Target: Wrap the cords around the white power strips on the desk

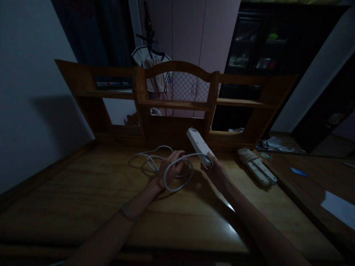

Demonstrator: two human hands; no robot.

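Observation:
My right hand (216, 171) grips the near end of a white power strip (198, 142), which is tilted up above the desk with its far end pointing away to the left. A white cable (177, 190) leaves the strip's near end, where a small yellowish and blue bit shows. From there the cable arcs left and loops in front of my left hand (171, 166). My left hand is closed around part of the cable near the desk top; its fingertips are partly hidden. More loose coils lie beyond that hand, to the left.
A wooden shelf unit (177, 107) stands along the back of the desk (83, 199). At the right lies another power strip (257, 170) with its cord wound round one end. A side table holds a blue card (298, 171) and white paper (340, 208).

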